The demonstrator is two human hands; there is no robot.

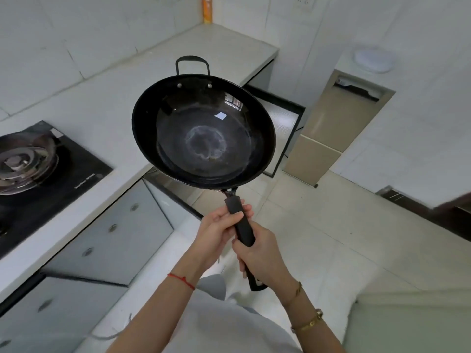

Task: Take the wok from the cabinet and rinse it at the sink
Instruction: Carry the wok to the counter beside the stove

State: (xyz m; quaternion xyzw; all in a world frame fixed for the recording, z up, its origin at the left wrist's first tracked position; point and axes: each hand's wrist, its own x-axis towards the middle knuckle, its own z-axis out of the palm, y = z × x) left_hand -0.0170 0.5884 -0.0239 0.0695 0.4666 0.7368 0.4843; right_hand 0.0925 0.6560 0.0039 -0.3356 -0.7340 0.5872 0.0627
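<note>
Hands both extended forward from the near edge, forearms converging at centre. Left hand (216,226) sits farther up the wok handle (240,225), right hand (260,253) nearer, toward the handle's tail end. Red string on the left wrist, gold bracelets on the right.

Wok (204,131) held in the air, bowl facing up toward the camera, small loop handle (192,62) at the far side. Pale ring mark in the bowl's bottom.

Surroundings: white countertop (107,108) runs along the left; gas stove (38,164) set into it at the left edge. Cabinet doors (109,235) below the counter, one near the wok standing open. Another open door (285,128) lies behind the wok, to its right. Beige appliance (331,128) far right; orange item (207,8) in the far counter corner.

Grip: both hands curled tight around the long handle, left thumb across its top.
</note>
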